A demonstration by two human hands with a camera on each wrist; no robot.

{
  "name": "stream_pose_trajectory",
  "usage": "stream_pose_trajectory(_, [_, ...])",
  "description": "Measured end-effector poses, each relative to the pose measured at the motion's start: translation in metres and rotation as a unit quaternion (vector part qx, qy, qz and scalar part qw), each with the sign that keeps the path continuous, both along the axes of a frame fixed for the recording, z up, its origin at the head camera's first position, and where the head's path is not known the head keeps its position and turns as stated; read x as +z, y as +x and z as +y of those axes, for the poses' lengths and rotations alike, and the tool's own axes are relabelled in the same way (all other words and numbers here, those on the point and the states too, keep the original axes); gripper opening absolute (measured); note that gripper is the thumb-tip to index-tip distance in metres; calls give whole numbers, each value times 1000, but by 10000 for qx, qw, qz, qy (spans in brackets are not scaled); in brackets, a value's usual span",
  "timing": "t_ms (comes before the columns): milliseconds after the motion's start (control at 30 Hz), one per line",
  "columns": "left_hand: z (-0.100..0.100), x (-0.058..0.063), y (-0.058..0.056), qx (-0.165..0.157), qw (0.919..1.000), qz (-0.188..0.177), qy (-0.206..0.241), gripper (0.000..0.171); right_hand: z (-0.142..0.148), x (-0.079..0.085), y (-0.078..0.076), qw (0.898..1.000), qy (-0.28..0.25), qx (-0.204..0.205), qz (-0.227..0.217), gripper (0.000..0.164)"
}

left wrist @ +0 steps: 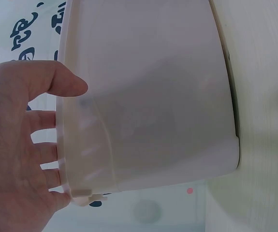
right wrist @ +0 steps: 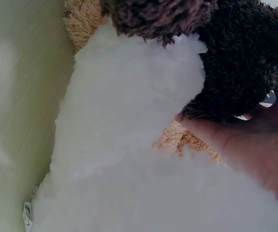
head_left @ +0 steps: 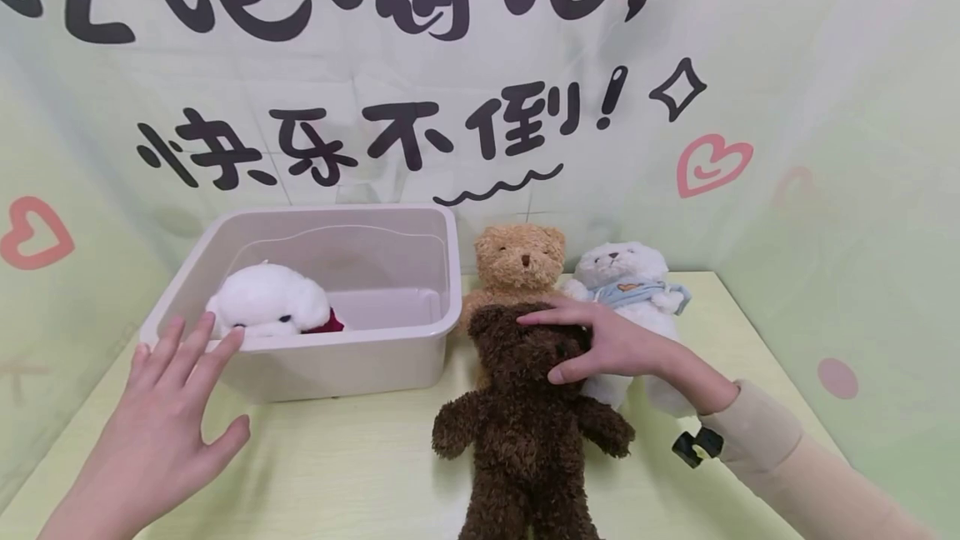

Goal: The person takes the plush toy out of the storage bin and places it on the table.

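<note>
In the head view a dark brown teddy bear (head_left: 525,432) is upright in front of two other plush toys. My right hand (head_left: 618,344) grips its head from the side, thumb low and fingers across the top; the right wrist view shows the dark head (right wrist: 245,63) between thumb and fingers. My left hand (head_left: 168,415) is spread, fingers fairly straight, at the front left rim of a pale plastic bin (head_left: 352,369). Whether it touches the rim I cannot tell. Inside the bin is a white plush toy (head_left: 270,298) with a bit of dark red at its neck.
Behind the brown bear sits a tan teddy bear (head_left: 521,261), partly hidden. To its right is a white plush bear (head_left: 626,273) wearing a light blue top. All stand on a pale wooden table (head_left: 360,465), with a printed cloth backdrop (head_left: 420,73) behind and at the sides.
</note>
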State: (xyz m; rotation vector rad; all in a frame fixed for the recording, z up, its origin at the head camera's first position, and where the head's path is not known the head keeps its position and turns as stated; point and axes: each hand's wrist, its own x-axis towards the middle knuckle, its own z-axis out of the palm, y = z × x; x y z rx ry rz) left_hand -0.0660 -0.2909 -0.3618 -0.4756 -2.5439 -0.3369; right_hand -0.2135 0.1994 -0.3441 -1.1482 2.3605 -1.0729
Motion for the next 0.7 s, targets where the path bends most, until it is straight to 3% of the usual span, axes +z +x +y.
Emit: stream_pose_trajectory(700, [-1, 0, 0, 15, 10000, -73, -11, 88, -4, 4, 2, 9966, -234, 539, 574, 60])
